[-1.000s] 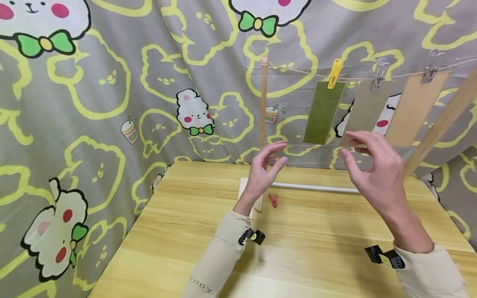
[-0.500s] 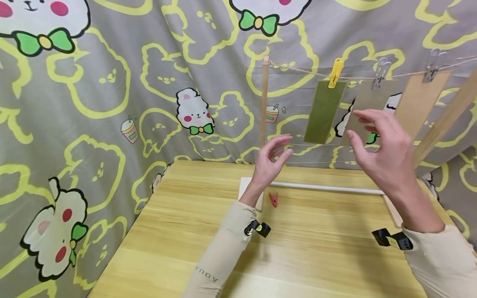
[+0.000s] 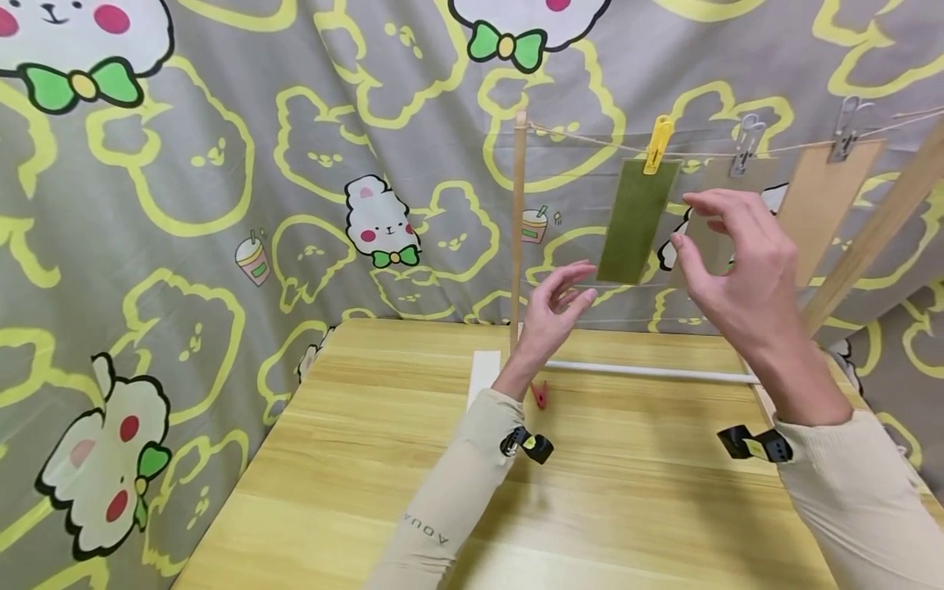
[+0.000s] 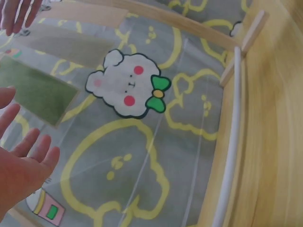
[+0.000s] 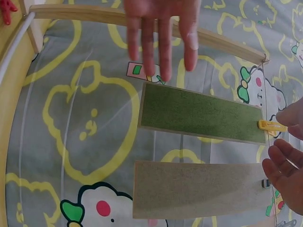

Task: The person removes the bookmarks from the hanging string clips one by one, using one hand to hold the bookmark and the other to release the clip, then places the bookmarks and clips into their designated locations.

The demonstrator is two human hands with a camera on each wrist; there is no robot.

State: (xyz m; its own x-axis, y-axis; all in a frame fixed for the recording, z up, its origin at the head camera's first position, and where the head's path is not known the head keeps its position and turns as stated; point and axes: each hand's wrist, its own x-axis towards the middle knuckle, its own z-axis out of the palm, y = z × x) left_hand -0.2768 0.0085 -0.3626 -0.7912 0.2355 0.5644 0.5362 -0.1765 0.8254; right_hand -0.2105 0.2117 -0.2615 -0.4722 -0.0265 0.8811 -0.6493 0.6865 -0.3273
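Note:
My left hand (image 3: 553,315) hovers near the lower left corner of a green strip (image 3: 638,221), fingers spread apart from the thumb and holding nothing. A yellow clothespin (image 3: 659,145) clips this strip to a string. In front of a grey-brown strip (image 3: 719,184), my right hand (image 3: 748,270) is raised with relaxed, curved fingers and nothing between them. That strip hangs from a grey clip (image 3: 746,147), partly hidden by the hand. Farther right a tan strip (image 3: 829,205) hangs from another grey clip (image 3: 848,131). In the right wrist view, the right hand's fingers (image 5: 286,163) lie near the yellow clothespin.
The string runs between a thin wooden post (image 3: 519,221) and a slanted wooden bar (image 3: 881,221). A white rod (image 3: 642,370) joins the bases low down. A red clothespin (image 3: 542,397) lies on the wooden table (image 3: 354,459). A patterned curtain (image 3: 442,106) hangs behind.
My left hand has moved right and a little up, toward the green strip. My right hand has risen along the grey-brown strip. The hanging strips stay clipped as before.

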